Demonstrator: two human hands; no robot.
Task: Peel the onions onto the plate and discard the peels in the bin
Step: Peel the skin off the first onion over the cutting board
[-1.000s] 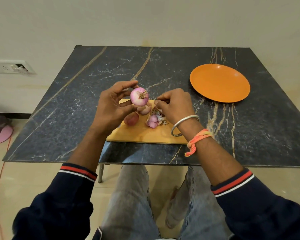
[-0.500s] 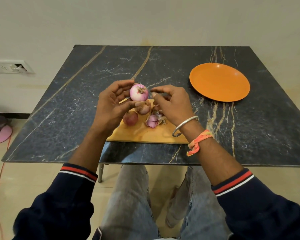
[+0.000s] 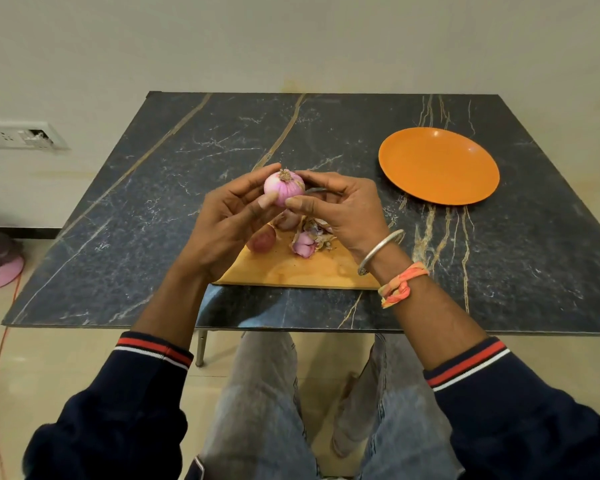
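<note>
Together, L hand & R hand, fingers round onion.

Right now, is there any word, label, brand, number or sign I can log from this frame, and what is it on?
No text can be read anywhere in this frame.
Wall socket panel: any marking is too small and blurred to read.
Orange plate, cutting board, onion: no print, label or number.
Sleeve cuffs: stripes only, no lettering.
</note>
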